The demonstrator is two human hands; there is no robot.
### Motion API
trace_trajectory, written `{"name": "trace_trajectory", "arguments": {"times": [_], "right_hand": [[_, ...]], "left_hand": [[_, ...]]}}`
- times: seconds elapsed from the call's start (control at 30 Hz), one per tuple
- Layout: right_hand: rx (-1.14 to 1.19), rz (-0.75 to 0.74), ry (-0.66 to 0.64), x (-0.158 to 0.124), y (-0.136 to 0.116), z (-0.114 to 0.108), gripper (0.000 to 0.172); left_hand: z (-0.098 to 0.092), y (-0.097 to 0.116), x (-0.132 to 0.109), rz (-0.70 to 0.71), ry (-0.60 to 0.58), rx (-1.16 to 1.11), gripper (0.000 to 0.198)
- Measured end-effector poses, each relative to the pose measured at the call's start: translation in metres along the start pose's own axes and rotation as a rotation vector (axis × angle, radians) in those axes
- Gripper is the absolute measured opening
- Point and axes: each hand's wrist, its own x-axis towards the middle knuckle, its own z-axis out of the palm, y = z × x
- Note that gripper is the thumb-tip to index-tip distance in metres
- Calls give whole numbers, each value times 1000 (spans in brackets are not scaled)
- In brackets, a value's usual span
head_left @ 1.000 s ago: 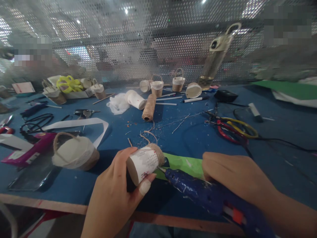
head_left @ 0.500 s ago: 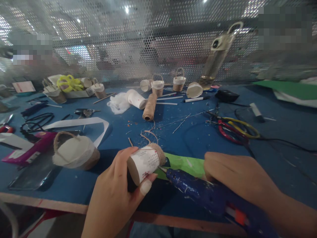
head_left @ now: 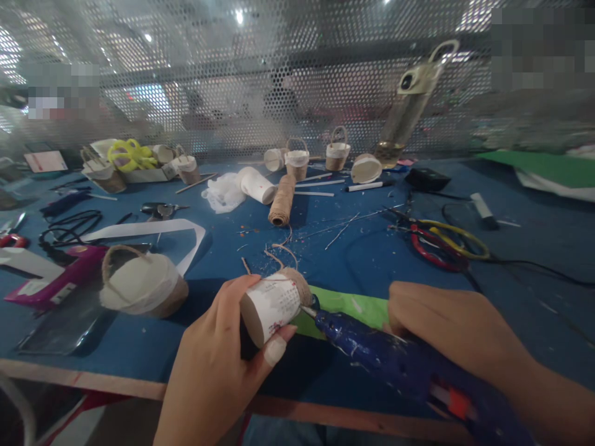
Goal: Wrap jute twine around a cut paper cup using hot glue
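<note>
My left hand (head_left: 227, 347) grips a white printed paper cup (head_left: 275, 305) lying on its side, its open mouth facing left. Brown twine (head_left: 300, 288) is wound round the cup's base end, and a loose strand trails from it toward a twine spool (head_left: 282, 201). In my right hand (head_left: 446, 328) is a dark blue hot glue gun (head_left: 376, 353), its fingers wrapped round the handle and partly hidden. The nozzle touches or nearly touches the cup at the edge of the twine. A green strip (head_left: 351, 306) lies beneath the nozzle.
A twine-covered basket (head_left: 144, 285) stands left of my left hand, near a purple box (head_left: 69, 279). Scissors (head_left: 441, 244) with red and yellow handles lie at right. Several small baskets, a marker (head_left: 367, 186) and a clear bottle (head_left: 406, 105) line the back by the perforated screen (head_left: 223, 80).
The glue gun's nozzle has shifted slightly up along the twine edge, and my right hand has moved a little right. The left hand still holds the cup in nearly the same place.
</note>
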Motion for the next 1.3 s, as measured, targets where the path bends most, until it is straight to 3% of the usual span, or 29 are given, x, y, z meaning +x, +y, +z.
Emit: {"name": "trace_trajectory", "arguments": {"times": [0.4,1.03,1.3], "right_hand": [[34,-52,63,1,4,2,28],[22,-4,-22,0,4,-2,25],[3,-40,19,-2,8,2,22]], "left_hand": [[1,-2,-2,4,8,12,44],[1,-1,-1,-1,2,4,44],[2,-1,-1,-7,4,-6,46]]}}
